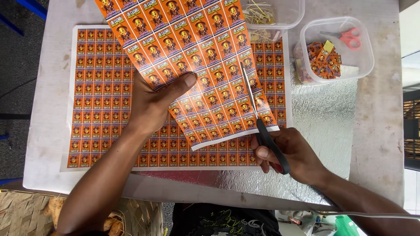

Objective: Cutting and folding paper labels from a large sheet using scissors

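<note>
My left hand (pixel 151 102) holds up a sheet of small orange printed labels (pixel 192 57), thumb on top near the sheet's lower left. My right hand (pixel 291 155) grips black-handled scissors (pixel 262 126), whose blades run up into the sheet along a line between label columns near its right edge. Flat beneath on the table lies another full sheet of the same orange labels (pixel 103 100).
A clear plastic tub (pixel 365 57) at the back right holds cut orange labels and red-handled scissors (pixel 348 37). Another clear container (pixel 284 13) with yellowish strips sits behind the sheet. Silver embossed foil (pixel 323 113) covers the table's right part. A woven basket (pixel 26 214) stands below left.
</note>
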